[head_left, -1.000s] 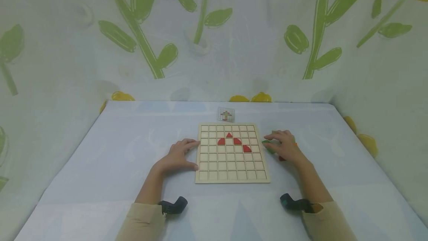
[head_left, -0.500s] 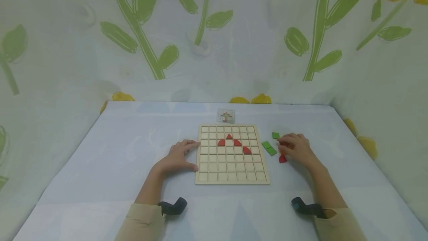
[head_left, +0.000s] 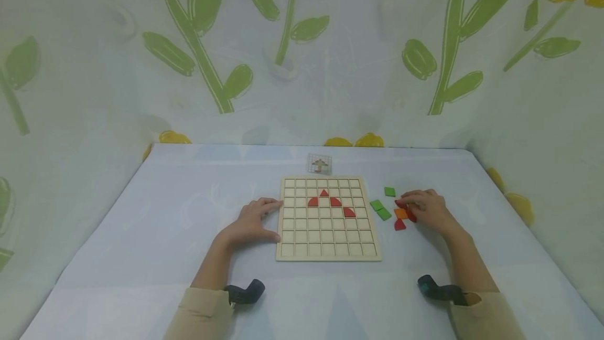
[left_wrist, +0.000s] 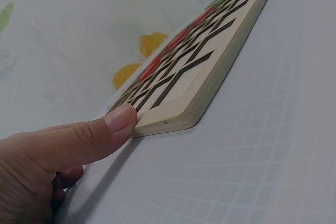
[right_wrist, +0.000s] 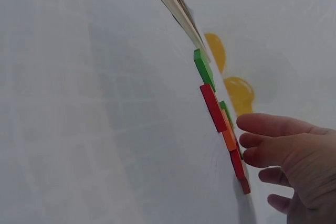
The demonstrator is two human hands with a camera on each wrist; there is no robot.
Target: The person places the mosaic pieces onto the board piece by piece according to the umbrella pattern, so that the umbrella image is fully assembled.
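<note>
A light wooden grid board (head_left: 327, 235) lies on the table with several red pieces (head_left: 349, 212) set in its upper cells. My left hand (head_left: 254, 220) rests at the board's left side, thumb and forefinger spread along the edge; the left wrist view shows the thumb right at the corner. To the right of the board, my right hand (head_left: 428, 211) is over a loose group of tiles. Its fingertips are right by a red piece (head_left: 400, 203). An orange tile (head_left: 400, 214) and another rounded red piece (head_left: 400, 224) lie beside it. In the right wrist view, no tile shows between thumb and forefinger.
Three green square tiles, one of them the nearer green tile (head_left: 384, 214), lie between board and right hand. A small pattern card (head_left: 319, 163) sits behind the board on the white table (head_left: 165, 256). A flower-printed cloth (head_left: 349, 83) rises behind.
My right hand has drawn back to the right from beside the board, uncovering the green tiles, then the orange tile and more red pieces. The left hand stays at the board's edge.
</note>
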